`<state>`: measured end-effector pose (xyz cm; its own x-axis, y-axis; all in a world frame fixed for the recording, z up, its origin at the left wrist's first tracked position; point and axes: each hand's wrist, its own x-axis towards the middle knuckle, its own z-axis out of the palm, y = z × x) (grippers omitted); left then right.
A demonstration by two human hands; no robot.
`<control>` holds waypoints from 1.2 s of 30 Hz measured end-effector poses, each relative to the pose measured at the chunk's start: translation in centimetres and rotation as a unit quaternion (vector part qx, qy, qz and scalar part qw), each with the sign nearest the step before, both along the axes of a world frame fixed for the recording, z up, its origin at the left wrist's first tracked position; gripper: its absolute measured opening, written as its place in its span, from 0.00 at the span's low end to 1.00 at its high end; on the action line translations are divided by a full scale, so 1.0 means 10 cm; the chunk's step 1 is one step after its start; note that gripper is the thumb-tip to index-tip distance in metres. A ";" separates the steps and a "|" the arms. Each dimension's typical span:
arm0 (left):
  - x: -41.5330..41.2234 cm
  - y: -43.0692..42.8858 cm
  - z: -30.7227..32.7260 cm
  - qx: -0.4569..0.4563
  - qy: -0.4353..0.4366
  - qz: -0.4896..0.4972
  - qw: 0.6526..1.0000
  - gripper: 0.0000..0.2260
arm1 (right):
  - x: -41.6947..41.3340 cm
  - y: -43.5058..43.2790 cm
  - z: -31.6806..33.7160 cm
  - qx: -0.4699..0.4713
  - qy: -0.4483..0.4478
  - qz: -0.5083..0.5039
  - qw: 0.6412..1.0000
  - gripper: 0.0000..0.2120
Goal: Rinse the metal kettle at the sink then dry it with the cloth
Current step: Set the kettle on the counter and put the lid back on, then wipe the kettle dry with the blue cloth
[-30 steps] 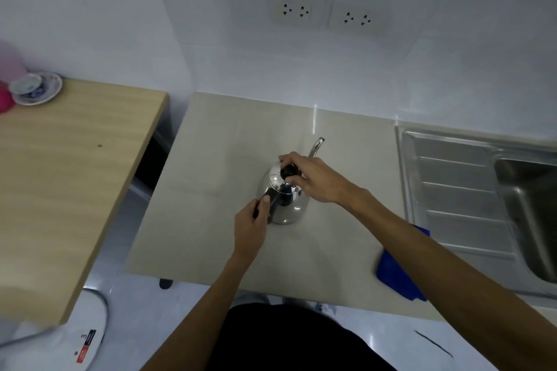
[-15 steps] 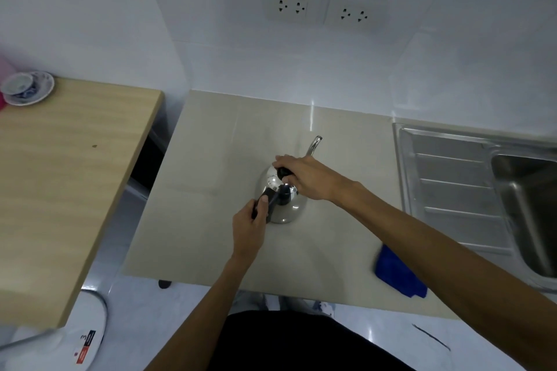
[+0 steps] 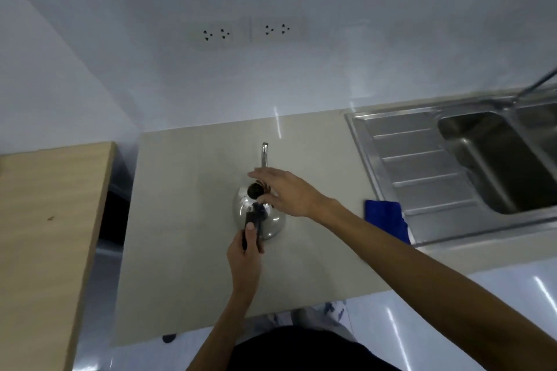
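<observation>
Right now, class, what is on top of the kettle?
The kettle has a black lid knob on top, with the right hand at it. The left hand grips the handle. Inside cannot be seen.

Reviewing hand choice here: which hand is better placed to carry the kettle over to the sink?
Left. The left hand is closed around the kettle's black handle, while the right hand only rests at the lid knob. The sink lies to the right.
</observation>
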<state>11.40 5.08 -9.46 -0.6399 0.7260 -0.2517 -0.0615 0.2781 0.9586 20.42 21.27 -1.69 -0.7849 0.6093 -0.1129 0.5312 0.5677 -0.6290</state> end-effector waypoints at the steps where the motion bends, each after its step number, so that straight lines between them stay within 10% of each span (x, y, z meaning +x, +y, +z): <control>1: -0.01 0.00 0.00 0.002 0.000 -0.009 1.000 0.26 | 0.12 -0.04 -0.09 0.015 0.029 -0.055 0.998 0.24; 6: -0.02 0.00 -0.04 -0.024 -0.004 -0.016 1.000 0.23 | 1.15 -0.29 -0.75 0.065 -0.047 -0.361 0.929 0.16; 13: 0.04 0.02 0.02 -0.031 0.008 -0.029 0.999 0.24 | 2.15 -0.58 -1.54 -0.024 -0.323 -0.412 0.851 0.40; 23: 0.00 0.07 0.22 -0.050 0.198 0.037 0.978 0.11 | 2.19 -0.67 -1.85 0.030 -0.236 -0.443 0.864 0.33; 26: -0.11 0.23 0.29 -0.017 0.262 0.001 0.965 0.23 | 2.22 -0.66 -1.85 0.023 -0.191 -0.462 0.866 0.31; 36: -0.09 0.76 0.26 0.006 0.392 -0.102 0.914 0.22 | 0.85 -0.54 -1.14 -0.206 0.249 -0.436 0.840 0.22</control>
<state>10.50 12.73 -6.89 -0.4713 0.8499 0.2356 0.6979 0.1961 0.6888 28.91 15.85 -13.06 -0.0728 0.9669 -0.2445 0.2452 -0.2203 -0.9441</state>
